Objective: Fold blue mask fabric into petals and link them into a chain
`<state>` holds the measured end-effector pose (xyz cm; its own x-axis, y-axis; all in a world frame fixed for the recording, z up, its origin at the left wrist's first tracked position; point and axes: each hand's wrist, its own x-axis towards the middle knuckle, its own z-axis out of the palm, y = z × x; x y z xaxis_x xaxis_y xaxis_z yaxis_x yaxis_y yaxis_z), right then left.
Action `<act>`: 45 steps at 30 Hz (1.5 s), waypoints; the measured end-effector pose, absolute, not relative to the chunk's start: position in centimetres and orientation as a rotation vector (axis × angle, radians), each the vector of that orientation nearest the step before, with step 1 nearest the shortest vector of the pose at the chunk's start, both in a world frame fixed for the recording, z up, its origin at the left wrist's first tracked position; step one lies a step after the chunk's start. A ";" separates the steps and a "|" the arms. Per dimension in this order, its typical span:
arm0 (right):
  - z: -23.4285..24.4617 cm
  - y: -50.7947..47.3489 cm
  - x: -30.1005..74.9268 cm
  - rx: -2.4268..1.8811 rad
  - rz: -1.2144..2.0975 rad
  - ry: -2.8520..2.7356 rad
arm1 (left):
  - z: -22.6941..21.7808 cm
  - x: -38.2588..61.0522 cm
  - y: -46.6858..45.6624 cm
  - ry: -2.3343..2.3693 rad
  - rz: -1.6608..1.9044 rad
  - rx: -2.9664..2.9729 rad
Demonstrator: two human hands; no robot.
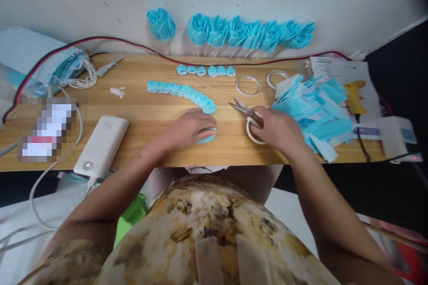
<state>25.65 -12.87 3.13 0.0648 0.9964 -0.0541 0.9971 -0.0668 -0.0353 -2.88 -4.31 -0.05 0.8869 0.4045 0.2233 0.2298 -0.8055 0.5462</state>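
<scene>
My left hand (pixel 194 128) rests low over the table with its fingers closed around a small light-blue folded strip (pixel 207 137), partly hidden by the fingers. To the right, my right hand (pixel 278 127) grips the white handles of a pair of scissors (pixel 241 107), whose blades point left and slightly apart. Just beyond my left hand a curved row of folded blue pieces (pixel 180 90) lies on the wood. A shorter row of small blue folded pieces (pixel 201 71) sits farther back. Beside my right hand is a heap of loose blue strips (pixel 317 111).
Blue flowers on sticks (pixel 234 32) stand along the wall behind the table (pixel 140 129). Two tape rolls (pixel 248 85) lie near the strips. A yellow glue gun (pixel 355 95) is at the right. On the left are a white power bank (pixel 102 144), a phone and cables.
</scene>
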 end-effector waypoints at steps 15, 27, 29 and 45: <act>2.3 -2.2 18.0 2.161 -0.587 2.349 | -0.4 -2.9 -4.8 0.489 0.489 2.469; 2.7 1.1 14.0 2.088 -0.446 2.493 | -0.2 -4.4 -5.0 0.880 0.808 1.489; 3.3 0.2 14.0 2.158 -0.464 2.581 | -0.4 -4.4 -4.7 0.870 0.875 1.274; 1.1 -9.9 15.5 2.061 -2.703 2.200 | 0.5 -2.1 -5.6 0.898 1.043 1.211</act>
